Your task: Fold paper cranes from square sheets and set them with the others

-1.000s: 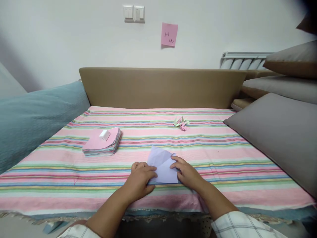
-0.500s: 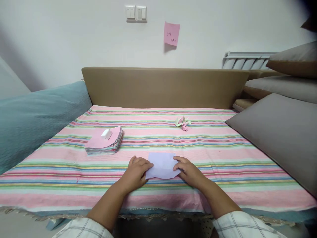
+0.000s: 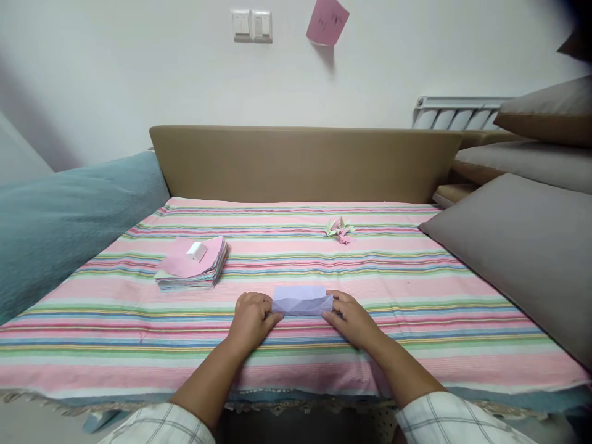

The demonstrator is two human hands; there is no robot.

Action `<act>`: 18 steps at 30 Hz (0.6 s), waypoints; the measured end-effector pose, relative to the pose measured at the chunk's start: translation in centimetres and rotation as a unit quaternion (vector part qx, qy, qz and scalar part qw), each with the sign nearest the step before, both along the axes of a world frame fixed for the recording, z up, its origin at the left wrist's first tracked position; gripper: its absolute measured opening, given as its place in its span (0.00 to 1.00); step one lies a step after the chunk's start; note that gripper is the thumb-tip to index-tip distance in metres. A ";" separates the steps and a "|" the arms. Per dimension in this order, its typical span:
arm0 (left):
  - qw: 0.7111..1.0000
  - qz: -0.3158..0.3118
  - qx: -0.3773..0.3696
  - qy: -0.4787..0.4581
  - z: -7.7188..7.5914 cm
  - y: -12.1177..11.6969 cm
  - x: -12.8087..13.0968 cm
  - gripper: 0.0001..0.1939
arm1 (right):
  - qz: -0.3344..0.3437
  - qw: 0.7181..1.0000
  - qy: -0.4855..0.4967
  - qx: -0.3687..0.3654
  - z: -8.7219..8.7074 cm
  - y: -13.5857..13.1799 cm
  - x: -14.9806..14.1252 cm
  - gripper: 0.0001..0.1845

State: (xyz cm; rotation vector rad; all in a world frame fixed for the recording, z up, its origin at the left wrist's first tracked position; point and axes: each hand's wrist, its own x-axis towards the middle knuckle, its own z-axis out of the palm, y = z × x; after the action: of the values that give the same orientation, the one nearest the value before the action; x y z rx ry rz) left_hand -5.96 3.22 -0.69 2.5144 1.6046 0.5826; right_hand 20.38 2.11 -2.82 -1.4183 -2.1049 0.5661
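Observation:
A sheet of lilac paper (image 3: 300,293) lies on the striped cloth in front of me, its near edge bent up and over toward the far side. My left hand (image 3: 253,317) pinches the paper's left end between thumb and fingers. At the right end, my right hand (image 3: 348,316) grips it the same way, thumb toward me. Beyond the hands, pink and pale green folded paper figures (image 3: 340,230) sit in a small cluster. To the left is a stack of coloured paper (image 3: 194,274), with a small white block (image 3: 197,251) on its pink top sheet.
The striped cloth (image 3: 296,370) covers the seat, with a brown backrest (image 3: 305,163) behind. Grey cushions (image 3: 518,240) pile up on the right; a blue-covered armrest (image 3: 83,216) stands left. A pink note (image 3: 327,22) and light switches (image 3: 252,26) are on the wall.
The lilac paper's near edge has been turned up away from me, so the sheet looks shorter. Both thumbs now press along the fold. The wall note has flapped upward; the stack's top sheet has lifted.

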 end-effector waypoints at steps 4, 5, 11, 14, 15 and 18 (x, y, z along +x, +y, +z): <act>0.999 0.028 -0.005 -0.022 -0.2 0.3 0.1 0.15 | -0.028 1.000 0.006 0.011 -0.2 0.2 -0.6 0.14; 0.999 0.032 -0.009 -0.029 -0.2 0.4 0.2 0.16 | -0.035 0.999 0.005 0.011 -0.2 0.3 -0.7 0.14; 0.997 0.050 -0.045 -0.047 0.2 0.2 0.3 0.15 | -0.059 0.998 -0.018 0.010 -0.6 0.5 -0.8 0.16; 0.996 0.055 -0.056 -0.032 0.2 0.1 0.3 0.15 | -0.065 0.997 -0.025 0.015 -0.6 0.6 -0.9 0.15; 0.996 0.055 -0.059 -0.027 0.3 0.1 0.3 0.14 | -0.066 0.997 -0.029 0.017 -0.6 0.6 -0.9 0.14; 0.996 0.060 -0.061 -0.017 0.2 0.1 0.3 0.14 | -0.070 0.997 -0.042 0.012 -0.2 0.5 -1.1 0.14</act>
State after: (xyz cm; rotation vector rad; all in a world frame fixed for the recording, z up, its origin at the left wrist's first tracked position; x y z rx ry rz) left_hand -5.63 3.29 -0.44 2.3225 1.7323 0.5182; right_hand 19.28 2.62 -3.06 -1.5862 -2.0485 0.4311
